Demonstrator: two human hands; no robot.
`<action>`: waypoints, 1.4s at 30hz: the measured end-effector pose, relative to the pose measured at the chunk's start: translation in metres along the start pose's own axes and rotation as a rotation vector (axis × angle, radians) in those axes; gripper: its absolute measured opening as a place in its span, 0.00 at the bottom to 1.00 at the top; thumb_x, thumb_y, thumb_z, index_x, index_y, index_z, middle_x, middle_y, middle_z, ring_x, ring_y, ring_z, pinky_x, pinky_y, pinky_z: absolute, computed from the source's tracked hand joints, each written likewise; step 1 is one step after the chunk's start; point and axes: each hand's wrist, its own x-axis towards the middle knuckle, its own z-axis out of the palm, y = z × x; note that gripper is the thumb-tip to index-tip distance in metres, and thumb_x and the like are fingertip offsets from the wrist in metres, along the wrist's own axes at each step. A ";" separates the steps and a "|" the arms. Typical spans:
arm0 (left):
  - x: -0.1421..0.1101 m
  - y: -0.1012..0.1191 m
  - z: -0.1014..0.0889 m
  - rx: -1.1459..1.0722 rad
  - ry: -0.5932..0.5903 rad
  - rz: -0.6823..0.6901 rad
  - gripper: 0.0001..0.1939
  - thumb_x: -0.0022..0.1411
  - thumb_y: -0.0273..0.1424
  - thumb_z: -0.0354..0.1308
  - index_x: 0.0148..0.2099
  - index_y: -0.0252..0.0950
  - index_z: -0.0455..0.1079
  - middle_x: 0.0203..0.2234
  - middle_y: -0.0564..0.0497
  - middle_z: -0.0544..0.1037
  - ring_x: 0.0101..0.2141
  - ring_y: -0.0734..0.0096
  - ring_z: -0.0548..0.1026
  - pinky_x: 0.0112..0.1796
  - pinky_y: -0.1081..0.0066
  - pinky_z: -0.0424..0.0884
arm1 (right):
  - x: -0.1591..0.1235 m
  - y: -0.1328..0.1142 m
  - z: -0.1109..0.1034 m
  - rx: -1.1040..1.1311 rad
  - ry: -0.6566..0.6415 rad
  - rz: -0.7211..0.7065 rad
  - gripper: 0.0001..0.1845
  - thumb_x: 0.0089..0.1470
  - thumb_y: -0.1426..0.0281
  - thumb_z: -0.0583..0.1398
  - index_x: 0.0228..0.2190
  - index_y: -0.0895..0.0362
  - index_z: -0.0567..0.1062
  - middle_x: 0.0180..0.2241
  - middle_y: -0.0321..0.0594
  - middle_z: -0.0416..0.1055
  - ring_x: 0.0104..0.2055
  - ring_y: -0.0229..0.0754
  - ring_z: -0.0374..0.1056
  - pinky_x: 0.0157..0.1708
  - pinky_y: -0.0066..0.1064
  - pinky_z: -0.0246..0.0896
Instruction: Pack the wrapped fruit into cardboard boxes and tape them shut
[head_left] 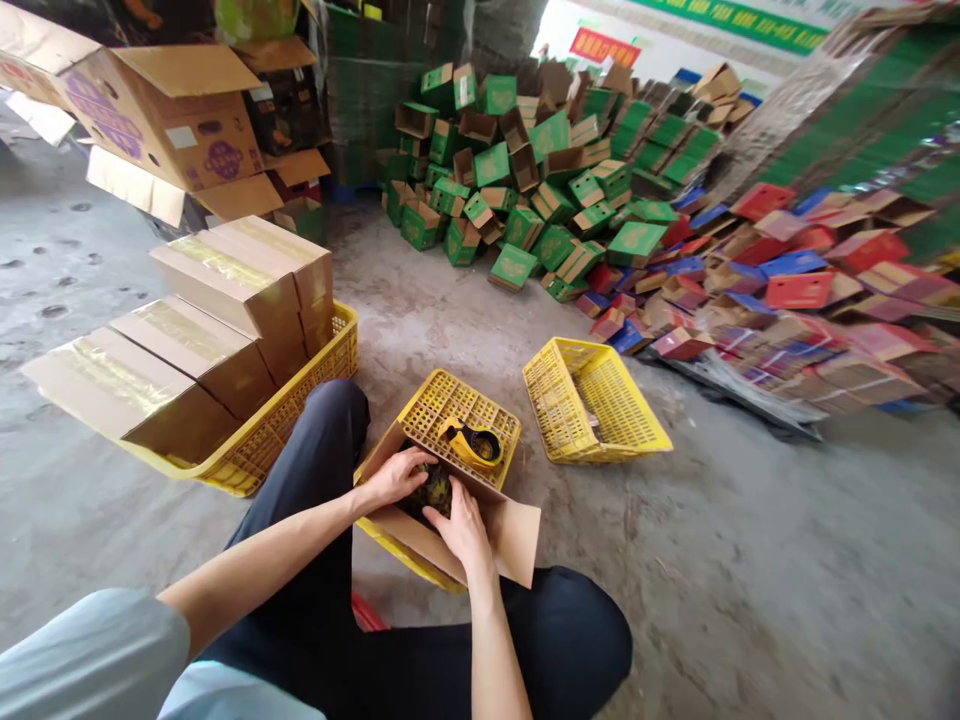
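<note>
Head view, person seated on the concrete floor point(750, 560), knees apart. An open cardboard box point(517, 540) sits between the knees, leaning on an upturned yellow crate point(450, 410).

Left hand point(394, 477): fingers curled over the box's near-left edge, reaching into the opening. Right hand point(461, 525): palm down over the opening, fingers bent inward. Both touch a dark, mottled item point(437, 488) inside the box; most of it is hidden by the hands and the box walls, so its kind cannot be made out. Whether either grip is actually closed on it cannot be told.

A yellow tape dispenser point(474, 445) rests on the upturned crate, just behind the box.

A second, empty-looking yellow basket point(600, 430) lies tilted to the right. On the left, a large yellow crate point(300, 400) carries sealed brown cartons point(202, 340). Far back: a heap of green boxes point(525, 180), with red and blue boxes point(787, 280) to its right, partly cut off.
</note>
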 end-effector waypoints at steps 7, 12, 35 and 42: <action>-0.002 0.002 -0.002 -0.214 -0.035 -0.054 0.22 0.71 0.43 0.58 0.58 0.34 0.75 0.52 0.40 0.76 0.34 0.69 0.79 0.36 0.68 0.77 | 0.015 -0.012 -0.006 0.279 0.055 0.083 0.25 0.50 0.74 0.65 0.52 0.52 0.78 0.51 0.48 0.80 0.57 0.59 0.74 0.62 0.52 0.66; -0.002 0.021 -0.011 -0.301 -0.040 -0.145 0.29 0.69 0.50 0.60 0.60 0.33 0.76 0.52 0.40 0.79 0.41 0.62 0.79 0.41 0.67 0.75 | -0.005 -0.015 -0.043 0.971 0.036 0.155 0.25 0.51 0.64 0.70 0.52 0.51 0.79 0.54 0.43 0.80 0.57 0.55 0.75 0.60 0.47 0.69; -0.004 0.048 -0.002 -0.765 -0.236 -0.212 0.30 0.58 0.45 0.74 0.57 0.35 0.76 0.50 0.42 0.80 0.49 0.57 0.77 0.47 0.66 0.72 | -0.023 -0.016 -0.050 1.083 0.288 0.392 0.21 0.45 0.51 0.74 0.33 0.54 0.82 0.35 0.41 0.83 0.39 0.50 0.78 0.41 0.38 0.75; -0.003 0.051 0.000 -0.730 -0.221 -0.192 0.28 0.58 0.46 0.73 0.55 0.35 0.76 0.48 0.43 0.79 0.46 0.61 0.76 0.43 0.69 0.72 | -0.022 -0.021 -0.053 1.033 0.397 0.415 0.25 0.44 0.48 0.73 0.34 0.54 0.81 0.35 0.41 0.83 0.39 0.50 0.78 0.40 0.37 0.75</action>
